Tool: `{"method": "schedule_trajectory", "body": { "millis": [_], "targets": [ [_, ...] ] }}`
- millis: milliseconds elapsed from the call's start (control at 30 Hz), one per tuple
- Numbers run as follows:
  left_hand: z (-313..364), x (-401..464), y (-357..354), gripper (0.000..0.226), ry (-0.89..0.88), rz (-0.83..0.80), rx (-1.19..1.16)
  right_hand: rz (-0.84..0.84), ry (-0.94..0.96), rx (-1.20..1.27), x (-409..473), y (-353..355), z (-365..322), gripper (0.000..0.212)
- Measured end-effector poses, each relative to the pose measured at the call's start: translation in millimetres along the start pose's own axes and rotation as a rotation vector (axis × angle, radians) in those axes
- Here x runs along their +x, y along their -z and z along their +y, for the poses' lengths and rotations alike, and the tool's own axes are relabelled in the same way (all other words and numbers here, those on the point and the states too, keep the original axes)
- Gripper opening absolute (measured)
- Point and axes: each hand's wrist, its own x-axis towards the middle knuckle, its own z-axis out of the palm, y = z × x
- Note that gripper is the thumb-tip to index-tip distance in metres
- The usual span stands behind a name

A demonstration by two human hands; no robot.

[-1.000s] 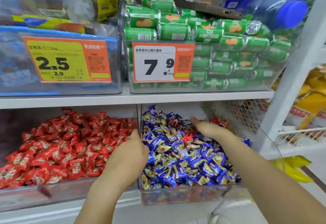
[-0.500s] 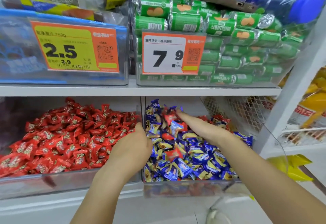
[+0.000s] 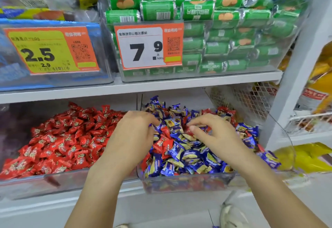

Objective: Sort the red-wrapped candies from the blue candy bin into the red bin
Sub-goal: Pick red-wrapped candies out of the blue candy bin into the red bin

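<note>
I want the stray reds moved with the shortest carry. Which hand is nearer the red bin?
Left. The left hand is right beside the red bin, at the divider between the bins. The right hand is farther right, over the middle of the blue candy bin.

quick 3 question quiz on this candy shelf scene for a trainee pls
1. True or false: both hands are over the blue candy bin.
2. The price tag above that bin reads: A 2.5, B 7.9, C 9.7?
3. Which side of the blue candy bin is the red bin on?

Key: 1 true, left hand and right hand both reach in. 2 B. 3 left.
</note>
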Motion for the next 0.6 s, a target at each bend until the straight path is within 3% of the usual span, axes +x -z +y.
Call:
{"method": "schedule_trajectory", "body": {
  "millis": [100,167,267,467,600],
  "targets": [
    [4,2,-7,0.019,-0.041,-0.078,0.201,-0.063,0.12,-0.059,-1,-17,-18,0.034],
    [11,1,-13,0.038,-0.009,-0.25,0.292,-0.2,0.198,-0.227,-2,-30,-25,0.051],
    [18,1,-22,0.056,0.002,-0.36,0.337,-0.23,0.224,-0.327,-2,-39,-26,0.039],
    [27,0,-24,0.02,-0.005,-0.266,0.366,-0.09,0.108,-0.305,1,-24,0,0.02],
    [34,3,-21,0.015,0.019,-0.019,-0.097,-0.022,-0.039,-0.097,-2,-9,5,0.011]
  ]
}}
